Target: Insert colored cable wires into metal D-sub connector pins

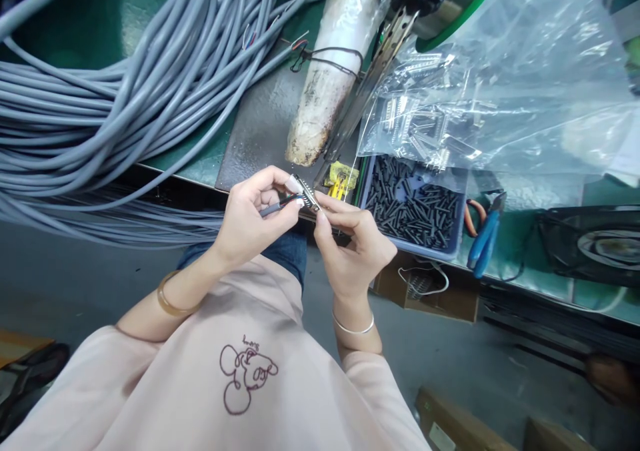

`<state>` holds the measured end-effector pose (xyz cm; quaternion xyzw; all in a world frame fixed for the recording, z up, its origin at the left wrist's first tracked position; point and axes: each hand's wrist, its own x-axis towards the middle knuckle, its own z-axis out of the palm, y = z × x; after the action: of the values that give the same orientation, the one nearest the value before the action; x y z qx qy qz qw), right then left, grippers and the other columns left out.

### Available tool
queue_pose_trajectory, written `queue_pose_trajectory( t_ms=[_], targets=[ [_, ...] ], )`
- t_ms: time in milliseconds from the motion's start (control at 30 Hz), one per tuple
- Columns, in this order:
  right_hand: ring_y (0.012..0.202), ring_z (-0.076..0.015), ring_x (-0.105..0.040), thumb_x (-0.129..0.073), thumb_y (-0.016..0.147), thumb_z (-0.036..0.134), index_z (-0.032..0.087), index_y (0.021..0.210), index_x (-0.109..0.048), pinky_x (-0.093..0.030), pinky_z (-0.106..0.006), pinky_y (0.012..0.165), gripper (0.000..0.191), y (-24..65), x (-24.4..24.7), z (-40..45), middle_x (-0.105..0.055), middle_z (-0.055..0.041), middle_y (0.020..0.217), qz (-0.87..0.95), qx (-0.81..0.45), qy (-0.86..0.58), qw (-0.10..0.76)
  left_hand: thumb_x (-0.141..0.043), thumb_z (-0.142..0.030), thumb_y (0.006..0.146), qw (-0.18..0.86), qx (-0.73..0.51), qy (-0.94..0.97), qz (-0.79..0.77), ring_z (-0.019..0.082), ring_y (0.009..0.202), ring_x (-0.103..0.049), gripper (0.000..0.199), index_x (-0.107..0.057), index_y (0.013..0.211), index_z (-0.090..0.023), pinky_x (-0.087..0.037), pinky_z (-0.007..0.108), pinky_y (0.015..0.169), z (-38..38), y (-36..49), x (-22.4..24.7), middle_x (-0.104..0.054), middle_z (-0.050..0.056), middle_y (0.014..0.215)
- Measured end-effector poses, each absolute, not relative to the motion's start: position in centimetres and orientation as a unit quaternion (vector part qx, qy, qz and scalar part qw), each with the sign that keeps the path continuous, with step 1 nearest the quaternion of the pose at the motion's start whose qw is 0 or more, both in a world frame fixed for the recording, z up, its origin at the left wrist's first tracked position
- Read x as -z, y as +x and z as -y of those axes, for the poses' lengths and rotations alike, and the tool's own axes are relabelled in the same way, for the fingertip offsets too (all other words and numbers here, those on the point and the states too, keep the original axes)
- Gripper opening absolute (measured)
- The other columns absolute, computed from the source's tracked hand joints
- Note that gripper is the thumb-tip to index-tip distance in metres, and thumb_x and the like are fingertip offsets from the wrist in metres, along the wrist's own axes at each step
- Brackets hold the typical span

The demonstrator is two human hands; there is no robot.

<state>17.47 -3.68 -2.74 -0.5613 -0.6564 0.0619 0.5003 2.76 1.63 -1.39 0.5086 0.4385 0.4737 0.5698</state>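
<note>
Between my hands, at the table's front edge, is a small metal multi-pin connector (pixel 307 192). My left hand (pixel 255 214) is closed, its thumb and fingertips on the connector's left side and on the stripped end of a grey cable (pixel 271 209). Thin coloured wires run from that cable end to the connector. My right hand (pixel 350 244) pinches the connector's right end between thumb and index finger. Just beyond the fingers is a yellow sponge-like piece (pixel 343 174) near the tip of a long metal stand. The wire joints are too small to make out.
Grey cable coils (pixel 150 91) fill the left of the green table (pixel 195 164). A plastic-wrapped tube (pixel 333 71) points toward me. Right are a clear bag of connectors (pixel 430 117), a blue tray (pixel 440 253) of black sleeves, blue-handled cutters (pixel 485 241) and a black fan (pixel 595 244).
</note>
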Motion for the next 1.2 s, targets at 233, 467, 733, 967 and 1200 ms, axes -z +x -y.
queue_pose_trajectory(
  t_ms=[233, 467, 733, 967, 1200],
  targets=[
    [0.088, -0.0167, -0.081, -0.072, 0.089, 0.013, 0.024, 0.088, -0.068, -0.068, -0.025, 0.072, 0.012, 17.3, 2.8, 3.7, -0.083, 0.0003, 0.099, 0.616, -0.092, -0.578, 0.527, -0.078, -0.022, 0.073, 0.655, -0.448, 0.477, -0.378, 0.006, 0.057, -0.054, 0.015, -0.064, 0.076, -0.017, -0.045, 0.018, 0.051, -1.6, 1.5, 1.9, -0.066, 0.001, 0.077],
    [0.089, -0.0171, -0.081, -0.07, 0.091, 0.014, 0.023, 0.088, -0.067, -0.069, -0.026, 0.072, 0.01, 17.0, 2.9, 3.6, -0.083, -0.0023, 0.102, 0.62, -0.091, -0.576, 0.525, -0.078, -0.02, 0.072, 0.592, -0.489, 0.497, -0.404, 0.013, 0.077, -0.071, 0.01, -0.068, 0.07, -0.017, -0.061, 0.024, 0.074, -1.3, 2.2, 2.0, -0.074, 0.004, 0.082],
    [0.093, -0.0181, -0.081, -0.064, 0.093, 0.015, 0.025, 0.085, -0.059, -0.07, -0.03, 0.077, 0.014, 17.1, 2.1, 3.4, -0.082, -0.004, 0.112, 0.643, -0.101, -0.572, 0.499, -0.072, -0.015, 0.072, 0.54, -0.495, 0.523, -0.435, 0.012, 0.074, -0.071, 0.007, -0.067, 0.068, -0.017, -0.06, 0.022, 0.071, -1.6, 2.7, 1.6, -0.075, 0.004, 0.082],
    [0.097, -0.0186, -0.081, -0.065, 0.093, 0.014, 0.024, 0.085, -0.059, -0.07, -0.03, 0.081, 0.014, 17.3, 1.6, 2.8, -0.081, -0.0037, 0.115, 0.651, -0.117, -0.555, 0.504, -0.068, -0.01, 0.073, 0.506, -0.515, 0.545, -0.426, 0.007, 0.065, -0.064, 0.009, -0.064, 0.067, -0.016, -0.051, 0.016, 0.058, -1.9, 3.0, 1.5, -0.071, 0.0, 0.076],
    [0.1, -0.0201, -0.08, -0.066, 0.093, 0.015, 0.023, 0.083, -0.059, -0.07, -0.032, 0.085, 0.014, 17.5, 1.6, 2.5, -0.08, -0.0042, 0.117, 0.654, -0.116, -0.555, 0.501, -0.067, -0.005, 0.074, 0.467, -0.53, 0.573, -0.415, 0.005, 0.058, -0.057, 0.011, -0.064, 0.07, -0.016, -0.046, 0.014, 0.053, -2.4, 3.0, 1.5, -0.064, -0.004, 0.068]
  ],
)
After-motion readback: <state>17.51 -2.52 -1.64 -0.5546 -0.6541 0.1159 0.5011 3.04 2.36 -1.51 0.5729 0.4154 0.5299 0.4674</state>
